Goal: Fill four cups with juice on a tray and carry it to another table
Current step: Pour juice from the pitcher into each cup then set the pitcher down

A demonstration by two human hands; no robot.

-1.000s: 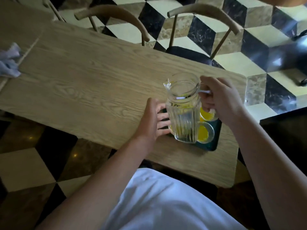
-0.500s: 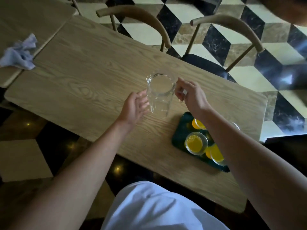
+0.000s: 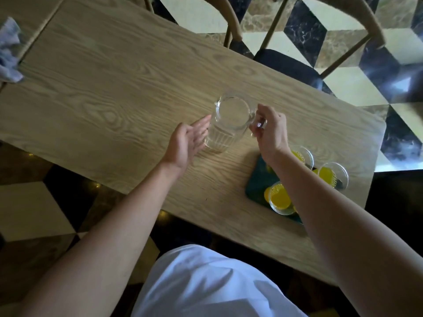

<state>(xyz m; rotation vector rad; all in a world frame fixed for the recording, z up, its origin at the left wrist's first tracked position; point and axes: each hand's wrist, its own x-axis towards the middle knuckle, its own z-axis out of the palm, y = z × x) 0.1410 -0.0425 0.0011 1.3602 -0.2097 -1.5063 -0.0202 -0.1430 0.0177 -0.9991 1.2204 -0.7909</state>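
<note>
The wooden table [image 3: 114,88] fills most of the view, with two chairs [image 3: 297,65] pushed in on its far side over the checkered floor [image 3: 343,83]. A second ago the glass pitcher [image 3: 229,122] hung over the tray, hiding most of the cups; now it stands upright on the bare wood to the left of the tray, and it looks empty. That suggests pouring is finished and the carrying step comes next.

The right hand [image 3: 270,131] curls its fingers round the pitcher's handle, though the grip looks loose, as if about to let go. The left hand [image 3: 190,143] is flat and relaxed, its fingertips at the pitcher's ribbed side, steadying it rather than gripping; it has followed the pitcher over from the tray's edge.

The dark green tray [image 3: 258,179] sits near the table's right end, close to the near edge, partly covered by the right forearm. Three cups [image 3: 280,199] of orange juice show on it; a fourth is probably hidden under the arm, but I cannot tell. The cups look quite full, so a level lift will matter.

The pitcher stands just beside the tray's left corner and may crowd a left-hand grip there. A crumpled grey cloth [image 3: 9,53] lies far off at the left, on the neighbouring table [image 3: 25,10], well apart from the work
</note>
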